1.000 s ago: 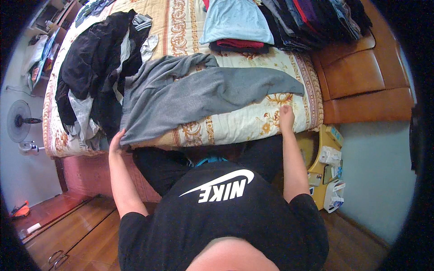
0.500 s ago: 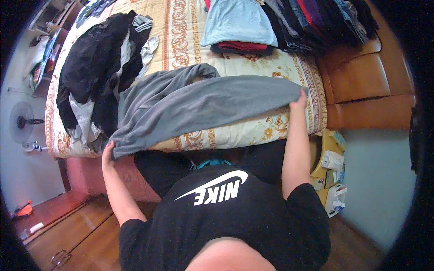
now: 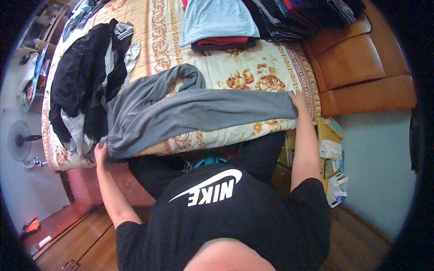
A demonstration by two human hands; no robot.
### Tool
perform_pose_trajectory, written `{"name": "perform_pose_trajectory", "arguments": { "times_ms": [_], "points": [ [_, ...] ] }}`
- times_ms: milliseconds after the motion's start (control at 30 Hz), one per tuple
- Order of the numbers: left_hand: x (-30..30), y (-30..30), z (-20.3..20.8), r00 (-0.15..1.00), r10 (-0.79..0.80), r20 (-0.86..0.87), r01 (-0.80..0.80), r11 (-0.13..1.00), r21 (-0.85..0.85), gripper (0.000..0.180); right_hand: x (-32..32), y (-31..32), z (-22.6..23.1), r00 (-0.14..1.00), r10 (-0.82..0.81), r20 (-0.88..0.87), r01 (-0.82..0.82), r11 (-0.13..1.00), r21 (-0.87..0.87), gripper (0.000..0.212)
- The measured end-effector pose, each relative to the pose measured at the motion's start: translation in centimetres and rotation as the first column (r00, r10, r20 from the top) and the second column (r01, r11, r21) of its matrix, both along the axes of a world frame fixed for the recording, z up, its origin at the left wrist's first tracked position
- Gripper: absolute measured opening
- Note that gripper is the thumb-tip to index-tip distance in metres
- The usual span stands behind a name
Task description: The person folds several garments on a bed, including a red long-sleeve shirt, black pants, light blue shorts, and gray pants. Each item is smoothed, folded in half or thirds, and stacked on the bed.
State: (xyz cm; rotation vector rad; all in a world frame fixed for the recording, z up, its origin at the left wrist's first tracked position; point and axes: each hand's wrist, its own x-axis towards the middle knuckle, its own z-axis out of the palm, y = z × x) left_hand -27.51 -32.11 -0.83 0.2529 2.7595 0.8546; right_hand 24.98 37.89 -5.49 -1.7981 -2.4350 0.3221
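Note:
Grey fleece trousers (image 3: 194, 110) lie stretched across the near edge of the bed. My left hand (image 3: 101, 151) grips them at their near left corner, fingers closed on the cloth. At the right end, my right hand (image 3: 298, 100) holds the end of the nearer leg, pulled out sideways. The other leg (image 3: 181, 74) lies behind it, bent into a loop on the bedspread. Close by on the left is a loose heap of black clothes (image 3: 81, 72) with pale grey pieces mixed in, touching the trousers.
The bed (image 3: 226, 137) has a floral cover. Farther back stands a folded pile topped by a light blue garment (image 3: 220, 22), beside a row of dark folded clothes (image 3: 285, 20). A brown leather headboard-like panel (image 3: 357, 63) rises at right; a fan (image 3: 22, 139) is at left.
The right end of the trousers has come down slightly, and the nearer leg lies straighter and flatter. Both hands keep their hold. The whole view has shifted a little.

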Motion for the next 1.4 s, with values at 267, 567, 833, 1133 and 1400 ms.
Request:
{"name": "perform_pose_trajectory", "arguments": {
  "times_ms": [267, 567, 833, 1133, 1400],
  "points": [
    [3.0, 4.4, 7.3, 0.84, -0.039, 0.541, -0.225, 0.882, 0.414, 0.032, 0.9, 3.3, 3.8, 0.99, -0.137, -0.044, 0.139, 0.989, 0.052, 0.041],
    [4.6, 6.3, -1.0, 0.802, 0.017, 0.597, -0.281, 0.893, 0.352, 0.034, 5.2, 0.0, -1.6, 0.993, -0.069, -0.099, 0.073, 0.997, 0.034, 0.056],
    [3.9, 1.6, -3.4, 0.975, -0.033, 0.219, -0.004, 0.985, 0.17, 0.037, -0.9, -2.4, 8.5, 0.951, 0.057, 0.303, -0.078, 0.995, 0.057, 0.05],
    [2.1, 15.3, -0.2, 0.863, -0.245, -0.442, 0.163, 0.963, -0.215, 0.05, -28.9, -16.3, 1.0, 0.858, 0.38, -0.345, -0.507, 0.727, -0.462, 0.072],
    [-5.8, 23.0, 0.4, 0.846, -0.533, -0.029, 0.402, 0.672, -0.622, 0.045, -29.2, -9.0, -0.1, 0.667, 0.359, -0.653, -0.484, 0.875, -0.013, 0.036]
  ]
}}
